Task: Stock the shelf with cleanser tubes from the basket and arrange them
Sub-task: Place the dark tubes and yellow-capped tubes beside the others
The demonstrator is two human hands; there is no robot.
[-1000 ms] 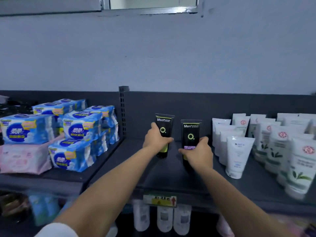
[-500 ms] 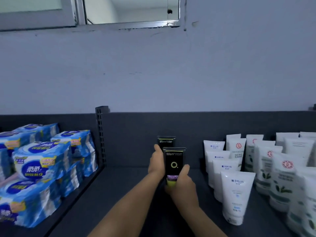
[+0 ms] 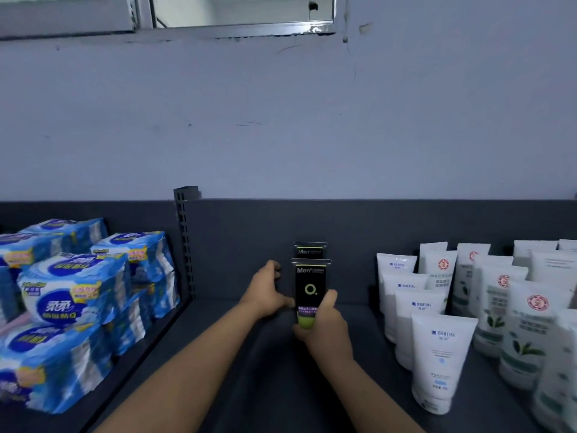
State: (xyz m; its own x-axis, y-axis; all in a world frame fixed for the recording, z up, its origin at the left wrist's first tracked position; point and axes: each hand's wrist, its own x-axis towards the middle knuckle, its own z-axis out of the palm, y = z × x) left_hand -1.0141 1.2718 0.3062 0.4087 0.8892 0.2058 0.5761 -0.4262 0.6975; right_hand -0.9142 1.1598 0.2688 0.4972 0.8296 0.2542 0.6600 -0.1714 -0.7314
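Two black cleanser tubes with green caps stand upright, one behind the other, on the dark shelf [image 3: 249, 370]. My right hand [image 3: 324, 332] grips the front black tube [image 3: 309, 285] around its lower end and green cap. Only the top of the rear black tube [image 3: 310, 250] shows above it. My left hand [image 3: 268, 292] is at the left side of the tubes, fingers curled toward the rear one; the contact itself is hidden. The basket is out of view.
Rows of white cleanser tubes [image 3: 440, 357] stand to the right. Blue wrapped packs [image 3: 71, 295] are stacked on the left section, past a slotted upright post [image 3: 184, 242]. A dark back panel [image 3: 406, 220] closes the shelf behind.
A second ago the two black tubes stood side by side, one in each hand. The right tube has moved left, in front of the other. The view has come closer and tilted up.
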